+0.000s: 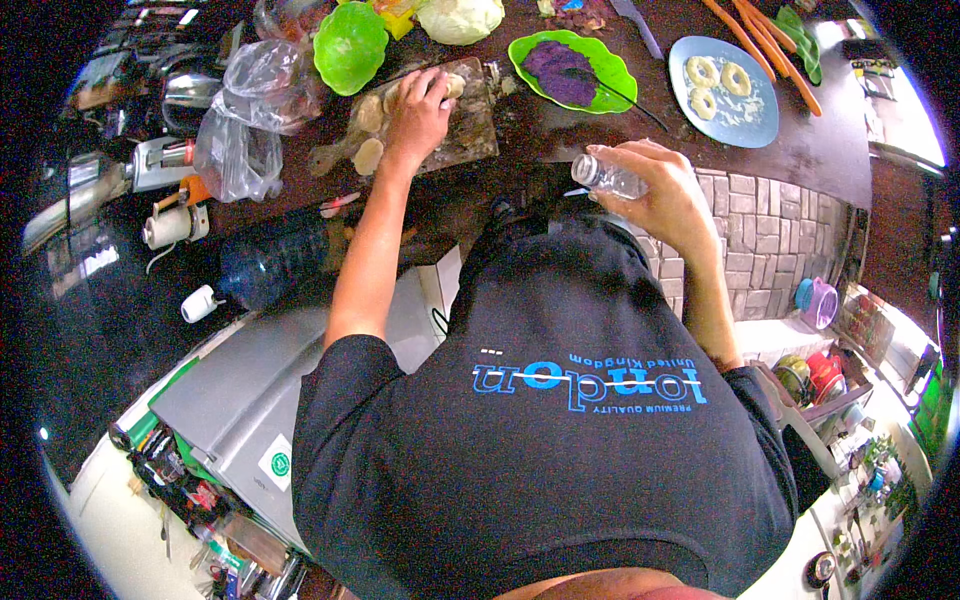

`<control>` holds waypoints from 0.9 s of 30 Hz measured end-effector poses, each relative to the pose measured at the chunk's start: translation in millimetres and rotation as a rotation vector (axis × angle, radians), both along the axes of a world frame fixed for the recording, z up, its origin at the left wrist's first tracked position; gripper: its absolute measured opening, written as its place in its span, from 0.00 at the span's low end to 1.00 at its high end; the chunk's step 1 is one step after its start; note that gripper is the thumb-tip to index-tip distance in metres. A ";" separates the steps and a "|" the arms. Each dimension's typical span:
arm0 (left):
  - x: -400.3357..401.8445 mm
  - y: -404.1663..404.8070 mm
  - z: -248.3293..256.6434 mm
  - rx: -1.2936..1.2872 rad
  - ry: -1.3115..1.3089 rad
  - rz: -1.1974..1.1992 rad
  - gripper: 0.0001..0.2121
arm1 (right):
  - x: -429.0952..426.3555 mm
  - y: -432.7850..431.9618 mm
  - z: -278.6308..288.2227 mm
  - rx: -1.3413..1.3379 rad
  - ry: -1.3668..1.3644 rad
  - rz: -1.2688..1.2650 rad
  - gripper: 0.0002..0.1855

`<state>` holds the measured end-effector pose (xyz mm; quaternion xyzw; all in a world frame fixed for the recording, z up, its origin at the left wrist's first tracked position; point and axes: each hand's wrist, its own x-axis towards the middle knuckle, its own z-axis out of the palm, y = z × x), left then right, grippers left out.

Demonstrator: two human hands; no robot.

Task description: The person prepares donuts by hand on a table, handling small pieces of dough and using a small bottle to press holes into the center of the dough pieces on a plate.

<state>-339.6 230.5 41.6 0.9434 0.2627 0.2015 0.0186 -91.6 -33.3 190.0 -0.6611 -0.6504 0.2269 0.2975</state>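
Note:
My left hand [421, 112] is over a worn wooden cutting board [476, 135], its thumb and fingers around a pale dough piece [454, 85]. Flat rounds of dough [368, 156] lie on the board beside that hand, and another dough piece [368, 112] is partly covered by it. A small clear plastic bottle [600, 176] is held in my right hand [664, 187], tilted with its open mouth towards the left, in front of the table edge. Beyond the bottle, a green scalloped dish [622, 71] holds purple mash [559, 71] and a dark-handled utensil [630, 101].
A blue-grey plate [739, 131] carries 3 dough rings [703, 73]. Carrots [795, 82], a knife [637, 28], a cabbage [460, 19] and a green bowl [350, 49] are along the far side. Plastic bags [251, 112] lie at left. A grey appliance [247, 397] stands behind my left arm.

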 end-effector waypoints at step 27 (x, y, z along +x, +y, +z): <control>2.7 23.9 10.1 -0.286 0.012 0.046 0.11 | -2.9 -6.3 -3.1 -0.047 -0.011 -0.018 0.24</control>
